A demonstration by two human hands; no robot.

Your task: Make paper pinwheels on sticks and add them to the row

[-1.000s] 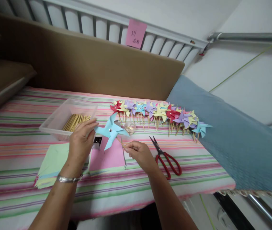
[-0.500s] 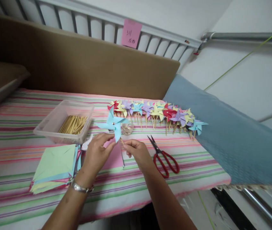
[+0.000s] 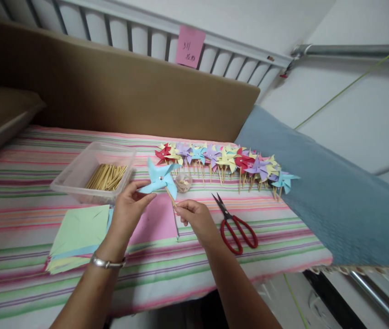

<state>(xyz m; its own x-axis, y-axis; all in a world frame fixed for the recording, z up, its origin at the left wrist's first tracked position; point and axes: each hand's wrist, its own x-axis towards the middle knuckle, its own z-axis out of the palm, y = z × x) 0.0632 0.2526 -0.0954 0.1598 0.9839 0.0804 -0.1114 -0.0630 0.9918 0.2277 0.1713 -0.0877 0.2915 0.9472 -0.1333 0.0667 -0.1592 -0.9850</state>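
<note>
A light blue paper pinwheel [image 3: 160, 178] on a thin wooden stick is held up over the table. My right hand [image 3: 194, 219] pinches the lower part of that stick between thumb and fingers. At the left blade, my left hand [image 3: 131, 205] has its thumb and index finger around the paper tip; how firmly they press is hard to tell. Beneath the pinwheel lies a pink paper sheet [image 3: 156, 221]. Just behind it stands a small clear round container [image 3: 183, 183] with tiny pieces inside.
Many finished pinwheels [image 3: 227, 158] stand in a row at the back. Red-handled scissors [image 3: 233, 224] lie right of my hands. A clear plastic box [image 3: 74, 176] holds wooden sticks [image 3: 107, 177]. Stacked coloured paper sheets [image 3: 80, 230] lie at the left, and a cardboard panel [image 3: 129, 96] rises behind.
The pinwheel's blades have turned on the stick. My left hand has shifted left and slightly up, to the left blade. My right hand keeps its grip on the stick.
</note>
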